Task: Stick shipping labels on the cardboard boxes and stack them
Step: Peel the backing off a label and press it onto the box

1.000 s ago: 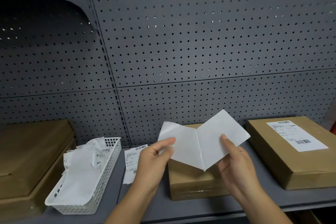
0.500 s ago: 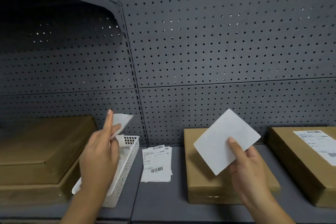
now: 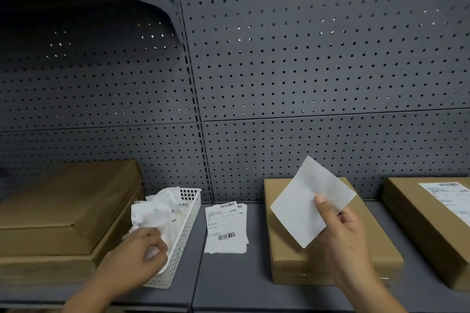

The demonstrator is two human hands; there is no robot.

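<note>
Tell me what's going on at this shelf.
A person is labelling boxes. The right hand pinches a label, blank side showing, over an unlabelled box. The left hand is in the basket of crumpled paper; blur hides whether it grips any. Printed labels lie between basket and box; a labelled box sits at far right.

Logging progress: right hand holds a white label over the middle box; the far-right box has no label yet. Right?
No. The head view shows the far-right box carries a printed label. The right hand holds a white label over the middle box.
</note>
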